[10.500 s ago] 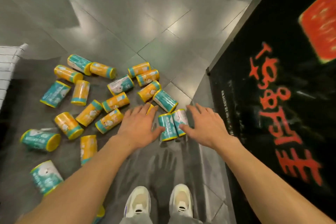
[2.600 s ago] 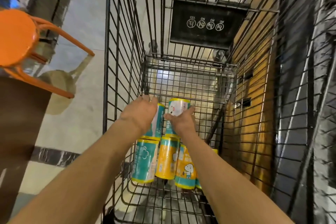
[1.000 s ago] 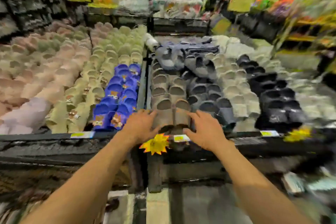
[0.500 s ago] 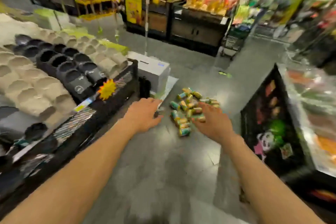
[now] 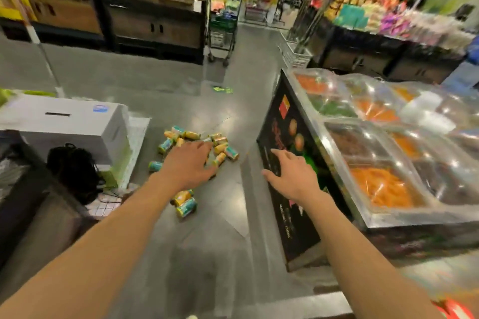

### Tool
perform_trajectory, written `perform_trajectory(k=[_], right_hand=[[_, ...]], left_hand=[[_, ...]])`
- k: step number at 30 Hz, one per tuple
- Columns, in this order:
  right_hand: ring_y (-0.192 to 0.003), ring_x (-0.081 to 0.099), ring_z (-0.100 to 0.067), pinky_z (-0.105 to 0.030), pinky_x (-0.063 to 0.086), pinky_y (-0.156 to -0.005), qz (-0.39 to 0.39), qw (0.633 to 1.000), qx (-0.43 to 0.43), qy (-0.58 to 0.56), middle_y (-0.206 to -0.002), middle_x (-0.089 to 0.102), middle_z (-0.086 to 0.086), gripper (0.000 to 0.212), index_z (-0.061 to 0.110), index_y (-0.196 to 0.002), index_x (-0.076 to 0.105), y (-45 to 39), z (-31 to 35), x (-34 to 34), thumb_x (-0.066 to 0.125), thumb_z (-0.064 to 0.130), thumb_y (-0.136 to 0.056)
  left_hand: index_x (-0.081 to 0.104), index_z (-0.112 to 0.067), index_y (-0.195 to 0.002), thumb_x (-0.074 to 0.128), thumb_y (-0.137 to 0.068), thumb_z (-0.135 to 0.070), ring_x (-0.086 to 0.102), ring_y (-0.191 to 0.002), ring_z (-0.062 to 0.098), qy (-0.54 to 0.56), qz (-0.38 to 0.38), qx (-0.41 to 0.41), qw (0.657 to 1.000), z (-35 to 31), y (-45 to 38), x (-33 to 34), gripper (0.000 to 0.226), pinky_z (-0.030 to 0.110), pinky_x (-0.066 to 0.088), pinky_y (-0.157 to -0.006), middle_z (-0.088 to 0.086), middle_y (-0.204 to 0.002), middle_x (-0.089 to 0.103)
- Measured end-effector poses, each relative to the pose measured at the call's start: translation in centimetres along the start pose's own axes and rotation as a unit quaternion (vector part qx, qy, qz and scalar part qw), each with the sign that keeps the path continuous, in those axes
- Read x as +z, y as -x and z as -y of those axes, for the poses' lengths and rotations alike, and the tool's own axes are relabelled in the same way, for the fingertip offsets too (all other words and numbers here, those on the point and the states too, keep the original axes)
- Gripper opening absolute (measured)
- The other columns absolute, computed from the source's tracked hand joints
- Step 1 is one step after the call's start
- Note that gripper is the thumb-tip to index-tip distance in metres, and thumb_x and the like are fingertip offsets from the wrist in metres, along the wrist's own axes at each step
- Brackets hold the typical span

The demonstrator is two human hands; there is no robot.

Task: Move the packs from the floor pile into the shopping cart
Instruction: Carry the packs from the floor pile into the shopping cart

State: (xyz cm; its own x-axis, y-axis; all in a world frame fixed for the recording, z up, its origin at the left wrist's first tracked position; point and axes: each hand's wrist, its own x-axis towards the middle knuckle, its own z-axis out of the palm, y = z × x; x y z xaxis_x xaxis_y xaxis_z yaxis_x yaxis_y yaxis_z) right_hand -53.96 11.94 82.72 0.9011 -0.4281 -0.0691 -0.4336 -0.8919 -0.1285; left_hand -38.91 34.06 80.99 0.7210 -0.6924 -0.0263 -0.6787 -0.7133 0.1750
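Both arms stretched forward, hands empty. Left hand [image 5: 190, 163] open, fingers spread, seen over pile of packs [image 5: 197, 142] on grey floor [image 5: 207, 241]. Right hand [image 5: 291, 179] open, fingers loosely extended, in front of black side panel of display counter [image 5: 285, 189] at right. Packs teal and yellow, lying on sides, scattered mid-floor; two more packs [image 5: 184, 202] nearer, just beside left forearm. White box [image 5: 67, 124] and black bag [image 5: 75, 171] at left. Green cart [image 5: 223, 31] far down aisle. Shelves blurred.
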Motion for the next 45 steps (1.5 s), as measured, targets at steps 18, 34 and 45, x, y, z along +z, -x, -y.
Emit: perform_trajectory(k=[18,34,45], right_hand=[[-0.141,0.042,-0.030,-0.052,0.047,-0.108,0.045,0.998,0.003,-0.048,-0.158,0.040,-0.003,0.073,0.031,-0.157,0.028,-36.8,-9.9,0.8,0.048,0.064,-0.095],[-0.143,0.040,-0.033,-0.052,0.043,-0.111,0.076,0.997,-0.028,0.002,-0.159,0.039,-0.005,0.074,0.032,-0.156,0.028,-69.3,-12.1,2.2,0.046,0.067,-0.093],[-0.139,0.043,-0.034,-0.048,0.038,-0.112,0.145,0.989,-0.040,-0.006,-0.154,0.046,-0.005,0.070,0.030,-0.155,0.032,-86.1,-13.8,15.1,0.049,0.061,-0.094]], left_hand=[[0.036,-0.026,-0.151,0.053,-0.092,-0.050,0.046,-0.133,0.028,0.025,0.055,0.001,0.998,0.9,-37.9,2.4,0.066,0.044,0.043,-0.103,0.003,-0.147,0.049],[0.031,-0.024,-0.154,0.049,-0.095,-0.050,0.040,-0.138,0.027,0.033,0.052,-0.034,0.998,9.5,-66.5,5.6,0.067,0.041,0.037,-0.108,0.002,-0.153,0.043],[0.036,-0.023,-0.152,0.052,-0.094,-0.054,0.045,-0.135,0.031,0.034,0.091,-0.099,0.990,15.7,-81.2,17.8,0.068,0.044,0.040,-0.104,0.006,-0.149,0.049]])
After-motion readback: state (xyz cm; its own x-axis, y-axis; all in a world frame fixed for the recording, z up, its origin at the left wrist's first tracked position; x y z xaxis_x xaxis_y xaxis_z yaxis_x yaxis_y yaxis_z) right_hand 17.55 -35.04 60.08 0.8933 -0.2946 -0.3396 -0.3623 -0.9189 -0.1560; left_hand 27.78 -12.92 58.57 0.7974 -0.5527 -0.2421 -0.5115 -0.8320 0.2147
